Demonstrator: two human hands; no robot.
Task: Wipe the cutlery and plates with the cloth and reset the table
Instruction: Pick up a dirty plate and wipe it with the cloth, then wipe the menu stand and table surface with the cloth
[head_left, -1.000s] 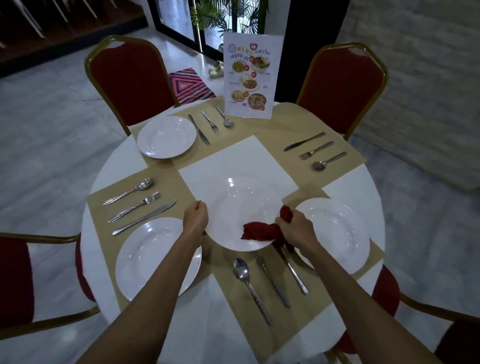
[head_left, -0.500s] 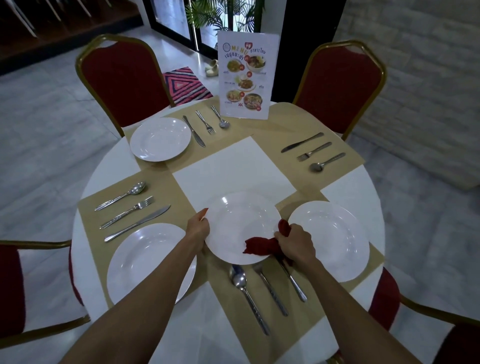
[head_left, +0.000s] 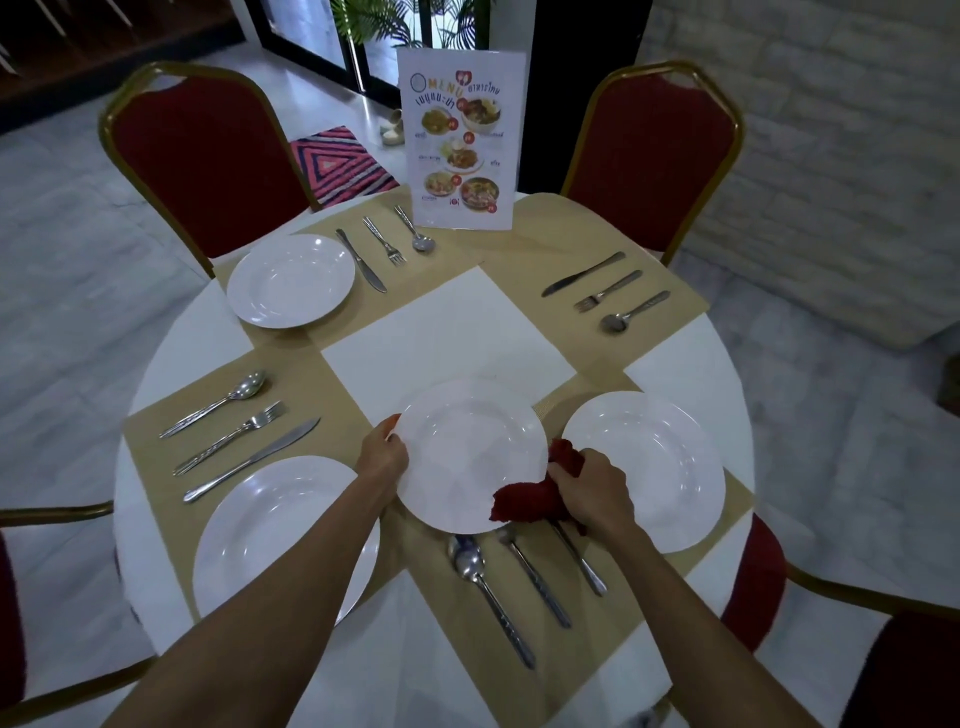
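Note:
A white plate (head_left: 467, 452) is held above the middle of the round table (head_left: 171, 338). My left hand (head_left: 383, 457) grips its left rim. My right hand (head_left: 592, 491) clutches a bunched red cloth (head_left: 524, 501) against the plate's lower right rim. Just below the plate lie a spoon (head_left: 485, 592), a fork (head_left: 535, 579) and a knife (head_left: 579, 564) on a tan placemat (head_left: 613, 639); the fork's and knife's upper ends are hidden by the cloth and hand.
Three more white plates sit at the right (head_left: 654, 467), near left (head_left: 270, 535) and far left (head_left: 291, 280). Cutlery sets lie at left (head_left: 239, 431), far (head_left: 384, 247) and far right (head_left: 605, 291). A menu stand (head_left: 460, 140) stands at the back. Red chairs (head_left: 208, 161) ring the table.
The plate has come nearer to me and slightly lower in view, still held by both hands. My left thumb now shows over the rim. The cloth stays at the lower right rim.

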